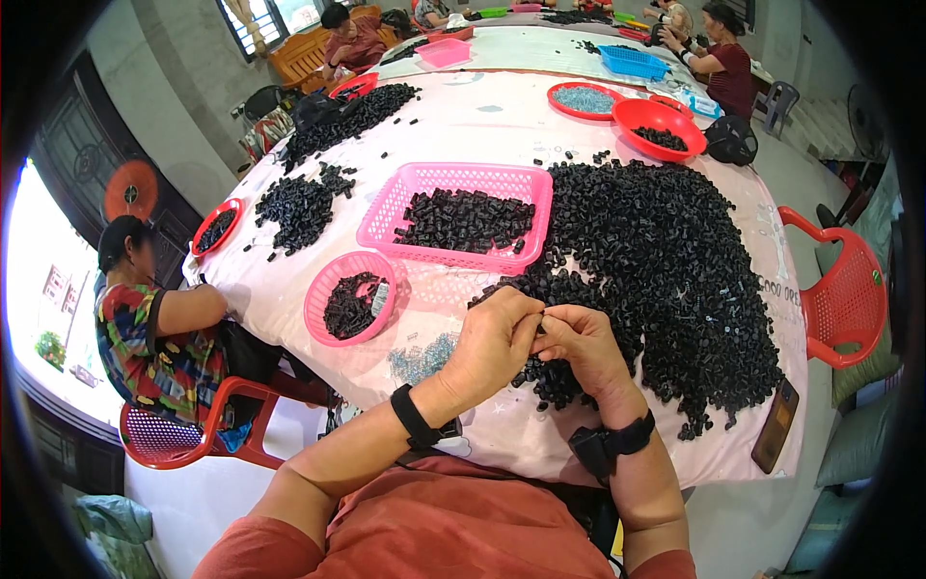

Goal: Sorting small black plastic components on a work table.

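My left hand [492, 340] and my right hand [583, 349] meet over the near part of the table, fingertips pinched together. Between them is a small black plastic piece [541, 326], mostly hidden by the fingers. Just beyond and to the right spreads a large heap of small black plastic parts [666, 261]. Left of my left hand lies a small pile of clear bluish bits [424, 358]. A round pink basket [313, 314] with black pieces stands further left. Beyond my hands is a rectangular pink basket [381, 212], with black parts inside.
A dark phone [776, 427] lies at the table's right edge, beside a red chair [849, 299]. Red bowls [637, 114] and a blue basket [632, 63] stand farther off. A person [159, 333] sits at the left; others sit at the far end. More black piles [294, 207] lie left.
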Tool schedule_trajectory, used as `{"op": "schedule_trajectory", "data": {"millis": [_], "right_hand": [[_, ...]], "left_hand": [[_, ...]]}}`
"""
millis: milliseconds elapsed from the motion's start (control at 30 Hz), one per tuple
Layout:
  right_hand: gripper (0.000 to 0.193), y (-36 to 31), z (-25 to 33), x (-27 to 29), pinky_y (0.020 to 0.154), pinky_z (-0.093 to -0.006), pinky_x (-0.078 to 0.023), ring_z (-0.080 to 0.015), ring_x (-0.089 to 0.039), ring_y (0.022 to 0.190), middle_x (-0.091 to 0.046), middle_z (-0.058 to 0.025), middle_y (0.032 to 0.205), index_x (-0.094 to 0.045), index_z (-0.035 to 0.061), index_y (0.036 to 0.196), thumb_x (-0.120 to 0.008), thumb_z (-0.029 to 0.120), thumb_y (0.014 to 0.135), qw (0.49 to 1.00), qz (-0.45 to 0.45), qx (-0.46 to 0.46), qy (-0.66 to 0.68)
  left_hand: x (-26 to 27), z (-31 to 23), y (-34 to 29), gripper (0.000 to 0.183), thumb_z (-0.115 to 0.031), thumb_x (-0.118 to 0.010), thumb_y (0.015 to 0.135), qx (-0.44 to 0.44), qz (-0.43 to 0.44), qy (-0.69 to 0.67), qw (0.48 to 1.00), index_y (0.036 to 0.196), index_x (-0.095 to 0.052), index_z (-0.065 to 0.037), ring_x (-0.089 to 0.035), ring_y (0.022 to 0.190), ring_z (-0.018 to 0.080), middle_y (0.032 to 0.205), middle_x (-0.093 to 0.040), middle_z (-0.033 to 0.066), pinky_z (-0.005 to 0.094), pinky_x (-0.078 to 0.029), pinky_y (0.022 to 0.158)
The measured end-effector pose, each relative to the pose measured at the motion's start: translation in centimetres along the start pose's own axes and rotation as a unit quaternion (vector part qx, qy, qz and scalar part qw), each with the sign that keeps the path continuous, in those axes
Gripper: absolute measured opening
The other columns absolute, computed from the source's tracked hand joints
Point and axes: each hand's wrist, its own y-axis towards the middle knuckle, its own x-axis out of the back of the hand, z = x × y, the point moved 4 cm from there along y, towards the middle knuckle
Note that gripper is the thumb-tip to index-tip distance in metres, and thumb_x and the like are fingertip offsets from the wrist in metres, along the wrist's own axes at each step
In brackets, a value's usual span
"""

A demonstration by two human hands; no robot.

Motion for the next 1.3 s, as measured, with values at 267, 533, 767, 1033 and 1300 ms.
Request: {"op": "schedule_trajectory", "data": {"millis": [267,533,767,1033,1300], "right_hand": [[0.019,-0.1,-0.3,0.5,0.062,-0.0193,-0.056,-0.0124,-0.071,0.074,-0.072,-0.0069,0.09,-0.069,-0.0006,0.107,-0.066,0.013,0.095,1.0,-0.013,-0.007,-0.002],[0.017,0.2,-0.4,0.6,0.062,-0.0183,-0.055,-0.0078,-0.067,0.073,-0.072,-0.0048,0.089,-0.071,0.0003,0.105,-0.066,0.014,0.095,1.0,-0.015,0.019,-0.002],[0.021,0.1,-0.7,0.4,0.064,-0.0193,-0.055,-0.0077,-0.067,0.076,-0.072,-0.0034,0.089,-0.071,0.0,0.105,-0.064,0.019,0.097,0.999,-0.006,-0.017,-0.03],[0.022,0.3,-1.3,0.7,0.064,-0.0201,-0.055,-0.0077,-0.068,0.075,-0.072,-0.0032,0.087,-0.07,0.0002,0.105,-0.065,0.02,0.096,1.0,0.009,-0.012,0.006],[0.019,0.3,-1.5,1.0,0.061,-0.0201,-0.056,-0.0091,-0.068,0.07,-0.071,-0.0046,0.085,-0.069,-0.0006,0.103,-0.064,0.017,0.097,0.999,-0.003,-0.01,0.039]], "left_hand": [[0.3,-1.1,0.0,0.023,-0.002,-0.066,0.083,-0.046,0.052,0.049,0.996,0.106,-0.066,0.002,-0.065,0.085,0.0326,0.098,-0.063,0.0169,0.037,-0.053,0.073],[-0.2,-1.0,0.0,0.042,-0.008,-0.072,0.079,-0.095,0.103,0.098,0.985,0.117,-0.058,0.005,-0.062,0.094,0.0397,0.104,-0.062,0.0209,0.0444,-0.051,0.082],[0.2,-0.5,0.1,0.038,-0.01,-0.071,0.081,-0.104,0.084,0.148,0.98,0.114,-0.06,0.005,-0.062,0.09,0.0388,0.098,-0.062,0.0216,0.0445,-0.052,0.077],[-0.5,-1.3,-0.1,0.037,-0.01,-0.07,0.082,-0.098,0.09,0.15,0.98,0.114,-0.059,0.006,-0.063,0.086,0.0397,0.093,-0.062,0.0212,0.0454,-0.052,0.074],[-1.8,-0.6,-1.1,0.042,-0.012,-0.068,0.086,-0.083,0.049,0.152,0.984,0.119,-0.053,0.007,-0.063,0.086,0.0412,0.096,-0.062,0.0232,0.046,-0.053,0.073]]}}
